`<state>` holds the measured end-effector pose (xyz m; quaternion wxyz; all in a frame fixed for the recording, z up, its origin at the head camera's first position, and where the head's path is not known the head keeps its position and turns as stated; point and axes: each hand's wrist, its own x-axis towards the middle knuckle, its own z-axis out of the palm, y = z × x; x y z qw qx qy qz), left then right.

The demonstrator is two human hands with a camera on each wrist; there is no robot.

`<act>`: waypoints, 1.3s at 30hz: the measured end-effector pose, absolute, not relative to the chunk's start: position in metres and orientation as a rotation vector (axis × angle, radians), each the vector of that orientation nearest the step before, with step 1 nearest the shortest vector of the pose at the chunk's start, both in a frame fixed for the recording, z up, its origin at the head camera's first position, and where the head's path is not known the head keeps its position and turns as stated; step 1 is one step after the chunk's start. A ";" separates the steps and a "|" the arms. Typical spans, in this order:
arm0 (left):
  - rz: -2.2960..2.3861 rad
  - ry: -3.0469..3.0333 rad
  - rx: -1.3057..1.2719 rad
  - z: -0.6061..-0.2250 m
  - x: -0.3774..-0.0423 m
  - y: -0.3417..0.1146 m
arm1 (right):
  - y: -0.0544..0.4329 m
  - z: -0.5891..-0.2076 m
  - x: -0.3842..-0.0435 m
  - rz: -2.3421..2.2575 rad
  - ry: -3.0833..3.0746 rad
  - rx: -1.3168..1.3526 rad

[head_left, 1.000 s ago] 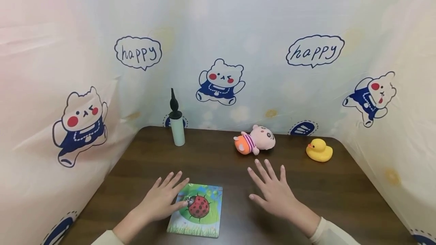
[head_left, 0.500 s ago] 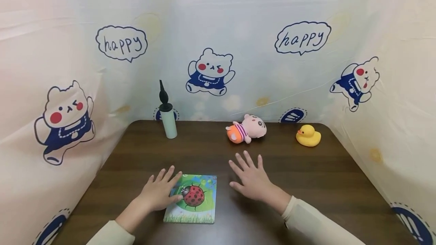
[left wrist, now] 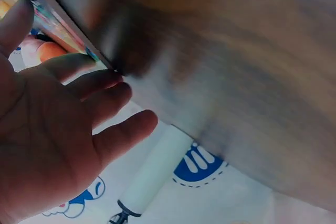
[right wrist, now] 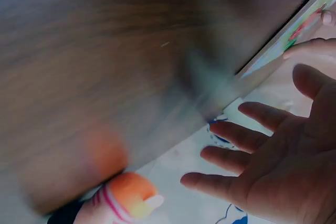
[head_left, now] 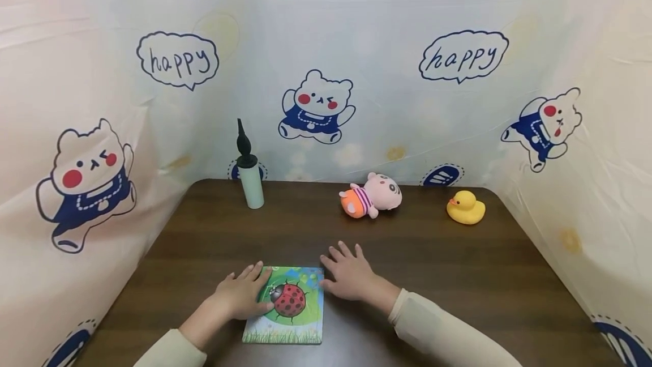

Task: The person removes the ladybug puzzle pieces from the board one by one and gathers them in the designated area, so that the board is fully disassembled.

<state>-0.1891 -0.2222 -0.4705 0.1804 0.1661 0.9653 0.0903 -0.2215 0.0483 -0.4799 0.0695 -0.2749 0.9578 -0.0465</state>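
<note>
A flat square board with a ladybug picture [head_left: 290, 302] lies on the dark wooden table [head_left: 433, 276]. At its left edge is my left hand [head_left: 238, 294], fingers extended, the thumb over the picture and the index finger along the upper left corner. My right hand [head_left: 351, 277] is at the board's upper right edge with its fingers spread, holding nothing. In the right wrist view its palm [right wrist: 291, 166] shows straight fingers, apart from the board [right wrist: 294, 32]. The left wrist view shows the left hand's fingers [left wrist: 100, 103] near the board's edge [left wrist: 68, 24].
A pale green hand pump [head_left: 252, 186] with a black nozzle stands at the back left. A pink plush toy [head_left: 372, 195] in orange shorts lies at the back middle, and a yellow rubber duck [head_left: 466, 208] sits at the back right. Printed cloth [head_left: 387, 16] surrounds the table.
My right hand has moved left, from open table to the board's right edge. My left hand has stayed by the board's left side. The head view has shifted a little.
</note>
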 end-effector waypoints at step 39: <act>0.260 2.715 0.539 -0.477 -0.183 -0.205 | 0.012 -0.479 -0.211 -0.193 3.116 -0.816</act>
